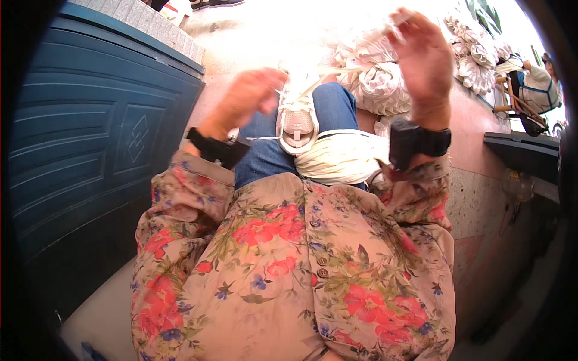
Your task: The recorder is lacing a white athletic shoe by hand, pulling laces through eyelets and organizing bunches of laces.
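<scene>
A white sneaker (pixel 297 117) with a mesh toe rests between my thighs, toe pointing toward me. Pale shoelaces (pixel 328 76) trail from its upper part, and a thin strand crosses my left thigh. My left hand (pixel 251 96), blurred, is curled close to the sneaker's left side; what its fingers hold does not show clearly. Raised high on the right, my right hand (pixel 421 60) pinches a thin pale strand that looks like a shoelace, apart from the sneaker. Across my right thigh lies a bundle of cream-white laces (pixel 343 156).
Piles of white bundled material (pixel 379 87) lie on the floor at the far right, with more bundles (pixel 472 48) beyond. A dark blue panelled door (pixel 78 132) stands at the left. A wooden chair (pixel 515 99) and a dark ledge (pixel 521 147) are on the right.
</scene>
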{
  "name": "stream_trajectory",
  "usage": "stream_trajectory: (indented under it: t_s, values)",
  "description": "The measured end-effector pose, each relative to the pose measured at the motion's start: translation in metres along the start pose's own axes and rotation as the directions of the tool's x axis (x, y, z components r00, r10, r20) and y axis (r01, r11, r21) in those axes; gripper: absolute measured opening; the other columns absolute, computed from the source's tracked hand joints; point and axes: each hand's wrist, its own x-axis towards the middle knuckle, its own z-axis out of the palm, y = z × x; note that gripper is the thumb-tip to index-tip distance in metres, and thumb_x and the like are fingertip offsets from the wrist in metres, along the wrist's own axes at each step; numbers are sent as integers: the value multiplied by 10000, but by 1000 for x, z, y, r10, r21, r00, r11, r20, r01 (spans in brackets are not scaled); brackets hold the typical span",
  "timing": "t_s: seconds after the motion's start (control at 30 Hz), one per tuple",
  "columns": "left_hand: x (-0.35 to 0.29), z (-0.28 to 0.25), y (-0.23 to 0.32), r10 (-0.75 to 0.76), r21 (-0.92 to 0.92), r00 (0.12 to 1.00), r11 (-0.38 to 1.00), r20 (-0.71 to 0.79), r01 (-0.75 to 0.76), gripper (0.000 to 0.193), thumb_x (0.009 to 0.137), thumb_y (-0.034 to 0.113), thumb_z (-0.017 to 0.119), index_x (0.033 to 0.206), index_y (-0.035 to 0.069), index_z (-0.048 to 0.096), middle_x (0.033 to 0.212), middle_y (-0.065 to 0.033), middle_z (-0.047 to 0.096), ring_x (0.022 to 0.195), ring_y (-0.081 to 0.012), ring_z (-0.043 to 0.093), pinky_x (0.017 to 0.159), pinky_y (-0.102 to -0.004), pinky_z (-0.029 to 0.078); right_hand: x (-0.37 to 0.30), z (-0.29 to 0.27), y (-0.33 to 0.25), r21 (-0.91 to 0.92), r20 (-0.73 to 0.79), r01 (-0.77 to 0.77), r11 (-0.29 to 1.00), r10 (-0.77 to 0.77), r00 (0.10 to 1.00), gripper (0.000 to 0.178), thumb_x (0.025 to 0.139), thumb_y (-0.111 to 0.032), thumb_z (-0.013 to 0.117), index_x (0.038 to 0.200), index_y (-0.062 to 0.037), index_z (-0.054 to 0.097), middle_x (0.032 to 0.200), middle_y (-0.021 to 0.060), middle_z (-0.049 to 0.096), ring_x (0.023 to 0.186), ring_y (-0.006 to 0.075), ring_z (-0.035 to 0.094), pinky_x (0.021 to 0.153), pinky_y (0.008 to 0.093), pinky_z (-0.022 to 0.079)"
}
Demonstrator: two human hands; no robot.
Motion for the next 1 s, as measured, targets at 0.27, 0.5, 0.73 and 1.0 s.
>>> stream_trajectory:
  t_s: [0.27, 0.5, 0.73, 1.0]
  values:
    - [-17, -140, -9, -32, -379, 829, 899, -558, -221, 128, 874, 181, 495, 905, 61, 523, 604, 23, 392, 409, -39, 319, 359, -183, 235, -54, -63, 67, -699, -433, -440, 564, 155, 888, 230, 866, -221, 454, 784, -39, 567, 690, 27, 538, 618, 118, 491, 635, 216, 415]
    - [-11, -42, -54, -192, 115, 944, 967, -270, 229, 264, 805, 134, 546, 1041, 17, 549, 725, -16, 583, 408, -49, 459, 343, -167, 335, -110, -57, 138, -989, 99, 38, 143, 449, 888, 149, 771, -141, 516, 787, -21, 603, 736, 185, 585, 741, 361, 555, 666, 415, 433]
    - [-12, -7, -90, -143, 420, 964, 879, -224, 227, 255, 817, 139, 511, 999, -30, 569, 718, -78, 603, 408, -107, 502, 401, -235, 408, -112, -46, 151, -995, 51, 81, -65, 371, 927, 152, 736, -118, 485, 698, -7, 582, 699, 206, 571, 693, 358, 562, 631, 433, 436]
    - [-18, -9, -95, -69, 626, 974, 756, -214, 191, 191, 823, 152, 517, 832, -23, 592, 558, -31, 542, 404, -78, 475, 385, -223, 372, -110, -42, 156, -936, 227, 301, -180, 344, 911, 97, 700, -107, 491, 689, -27, 545, 700, 144, 562, 705, 306, 552, 638, 418, 410]
